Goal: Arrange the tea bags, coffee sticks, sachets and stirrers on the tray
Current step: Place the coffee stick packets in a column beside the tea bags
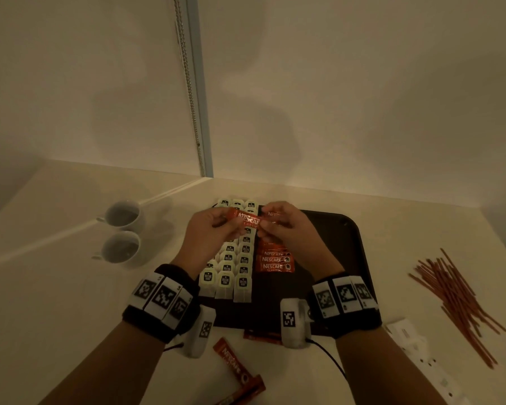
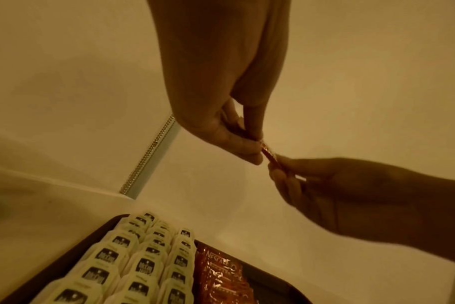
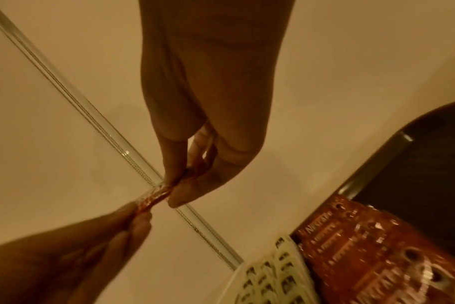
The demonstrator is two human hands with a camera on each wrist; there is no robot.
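The cream table (image 1: 70,287) carries a dark tray (image 1: 342,258). On the tray's nine o'clock side lie three columns of tea bags (image 1: 234,267), with a row of red coffee sticks (image 1: 275,260) just beside them toward three o'clock. Stirrers (image 1: 456,302) are heaped on the table at the tray's three o'clock, two cups (image 1: 123,232) at nine. Above the tray the left hand (image 1: 208,238) and right hand (image 1: 289,229) each have fingers pinched on one end of a held coffee stick (image 1: 247,220).

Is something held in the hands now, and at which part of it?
Yes. Both hands pinch one coffee stick above the tray: the left hand at its left end, the right hand at its right end.
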